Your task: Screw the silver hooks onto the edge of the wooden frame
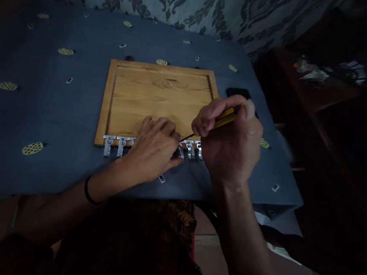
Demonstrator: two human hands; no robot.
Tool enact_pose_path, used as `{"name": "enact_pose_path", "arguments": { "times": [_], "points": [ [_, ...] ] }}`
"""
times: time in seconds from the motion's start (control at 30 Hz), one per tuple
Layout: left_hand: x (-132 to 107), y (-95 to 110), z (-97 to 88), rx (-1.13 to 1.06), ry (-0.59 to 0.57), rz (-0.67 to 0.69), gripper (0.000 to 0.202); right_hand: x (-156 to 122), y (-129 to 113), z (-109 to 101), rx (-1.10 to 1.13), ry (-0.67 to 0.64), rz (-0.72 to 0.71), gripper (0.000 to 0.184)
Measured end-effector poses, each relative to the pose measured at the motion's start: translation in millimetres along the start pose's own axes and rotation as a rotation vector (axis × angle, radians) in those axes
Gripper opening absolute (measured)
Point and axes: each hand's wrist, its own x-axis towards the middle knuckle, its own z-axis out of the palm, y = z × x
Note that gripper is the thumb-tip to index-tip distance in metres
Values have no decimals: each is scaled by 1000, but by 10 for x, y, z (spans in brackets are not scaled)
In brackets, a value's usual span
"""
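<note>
A framed wooden board (161, 97) lies flat, with a silver metal hook rail (122, 140) along its near edge. My left hand (155, 145) is closed over that edge, its curled fingers on the board and its thumb beside the hooks; it covers the middle of the rail. In my closed right hand (230, 137) is a screwdriver (224, 119) with a yellow and black handle. Its thin shaft slants down to the left, and the tip meets the rail right by my left fingertips. Whether it sits in a screw head, I cannot tell.
Under the board is a table with a blue pineapple-print cloth (60, 114). A dark phone-like object (238, 93) lies behind my right hand. Patterned fabric (169, 3) rises at the back. At right stands a dark surface with crumpled clear plastic (313, 72).
</note>
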Motion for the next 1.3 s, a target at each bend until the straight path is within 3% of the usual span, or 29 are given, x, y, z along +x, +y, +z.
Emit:
{"name": "enact_pose_path", "arguments": {
  "times": [0.17, 0.7, 1.07, 1.3],
  "points": [
    [-6, -11, 40, -18, 15, 5, 37, -69, -18, 40, -54, 34, -6, 31],
    [-4, 7, -10, -9, -42, -3, 36, -174, 105, 292, -286, 353, -211, 38],
    [0, -12, 54, 11, 24, 2, 33, -128, 43, 250, -145, 197, -77, 31],
    [4, -8, 17, -17, -13, -8, 30, -103, 37, 298, -96, 214, -68, 31]
  ]
}}
